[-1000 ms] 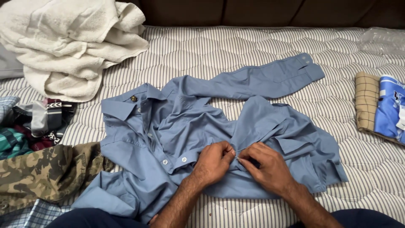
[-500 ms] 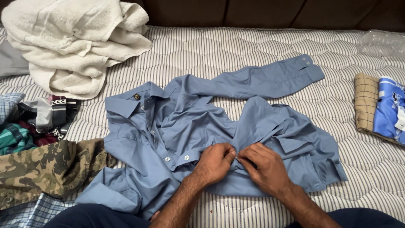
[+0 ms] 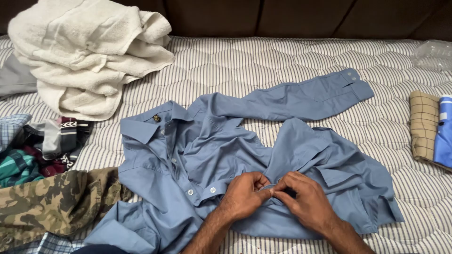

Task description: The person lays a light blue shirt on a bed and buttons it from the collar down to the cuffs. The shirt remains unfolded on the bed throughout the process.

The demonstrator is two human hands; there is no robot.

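Note:
A blue button-up shirt (image 3: 212, 150) lies spread and rumpled on a striped mattress (image 3: 263, 61), collar toward the left, one sleeve stretched to the upper right. My left hand (image 3: 245, 195) and my right hand (image 3: 301, 200) meet at the shirt's front placket low in the middle. Both pinch the fabric edge between thumb and fingers, fingertips touching each other. Two white buttons show just left of my left hand.
A heap of cream towels (image 3: 89, 51) sits at the back left. Camouflage fabric (image 3: 52, 202) and dark patterned clothes (image 3: 42, 146) lie at the left. Folded checked and blue cloths (image 3: 431, 129) rest at the right edge. A dark headboard (image 3: 282, 19) runs behind.
The hands stay on the same spot of the placket with small finger shifts. The view has drifted slightly; the shirt has not moved.

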